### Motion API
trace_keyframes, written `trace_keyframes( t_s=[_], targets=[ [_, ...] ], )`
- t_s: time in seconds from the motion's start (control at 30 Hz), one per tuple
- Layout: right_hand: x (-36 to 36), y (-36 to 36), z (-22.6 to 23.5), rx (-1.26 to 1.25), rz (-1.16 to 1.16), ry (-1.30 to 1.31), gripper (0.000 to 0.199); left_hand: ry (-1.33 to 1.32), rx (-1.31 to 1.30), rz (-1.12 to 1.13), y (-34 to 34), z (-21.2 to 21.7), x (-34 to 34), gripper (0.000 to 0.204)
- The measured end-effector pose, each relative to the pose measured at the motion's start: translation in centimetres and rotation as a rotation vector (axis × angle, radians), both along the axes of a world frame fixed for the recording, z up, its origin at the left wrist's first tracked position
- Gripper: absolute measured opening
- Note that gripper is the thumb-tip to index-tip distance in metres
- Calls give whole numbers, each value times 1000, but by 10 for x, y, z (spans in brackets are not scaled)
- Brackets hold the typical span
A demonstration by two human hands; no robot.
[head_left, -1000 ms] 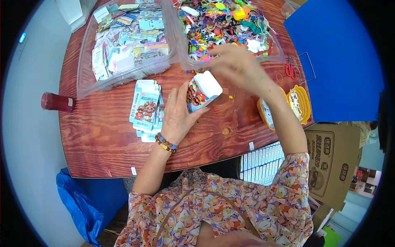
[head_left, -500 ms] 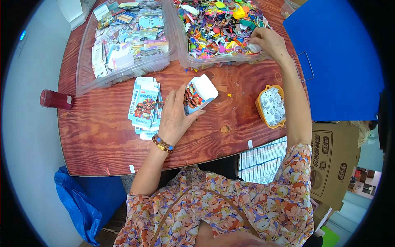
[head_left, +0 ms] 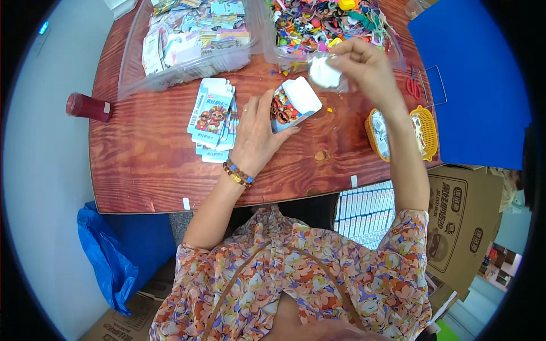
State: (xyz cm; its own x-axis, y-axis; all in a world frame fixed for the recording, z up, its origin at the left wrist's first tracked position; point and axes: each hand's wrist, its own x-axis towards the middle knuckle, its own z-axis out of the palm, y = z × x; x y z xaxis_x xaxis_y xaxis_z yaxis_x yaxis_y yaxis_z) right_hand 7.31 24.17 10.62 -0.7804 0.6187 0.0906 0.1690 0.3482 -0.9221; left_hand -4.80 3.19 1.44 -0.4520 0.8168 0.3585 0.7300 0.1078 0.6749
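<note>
— Red wooden desk (head_left: 148, 153) from the head view: left hand (head_left: 256, 136) is wrapped around a small open carton (head_left: 293, 105), mouth tilted up toward the right.
— And the right hand (head_left: 364, 65)?
— Fingertips pinched on a clear packet with a white piece (head_left: 325, 73), hovering just up and right of the carton's mouth, near the toy bin (head_left: 392, 48).

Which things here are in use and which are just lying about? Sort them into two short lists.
In use:
left hand holding the small open carton
right hand holding a small white packet
bin of colourful small toys
stack of flat cartons

Lying about:
red cylinder
scissors
yellow basket
bin of packets
blue bag
</note>
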Motion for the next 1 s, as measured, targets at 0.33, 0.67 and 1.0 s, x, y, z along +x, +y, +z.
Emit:
trace_keyframes(
  t_s=[0.33,0.67,1.0],
  targets=[
    [10,-91,-12,626,-102,-176,12,49,-11,56,-26,3,25,84],
    [14,-104,-19,1017,77,-143,16,69,44,77,-39,-7,33,85],
    [67,-105,-45,1057,156,-89,23,30,-7,36,-31,-10,56,84]
  ],
)
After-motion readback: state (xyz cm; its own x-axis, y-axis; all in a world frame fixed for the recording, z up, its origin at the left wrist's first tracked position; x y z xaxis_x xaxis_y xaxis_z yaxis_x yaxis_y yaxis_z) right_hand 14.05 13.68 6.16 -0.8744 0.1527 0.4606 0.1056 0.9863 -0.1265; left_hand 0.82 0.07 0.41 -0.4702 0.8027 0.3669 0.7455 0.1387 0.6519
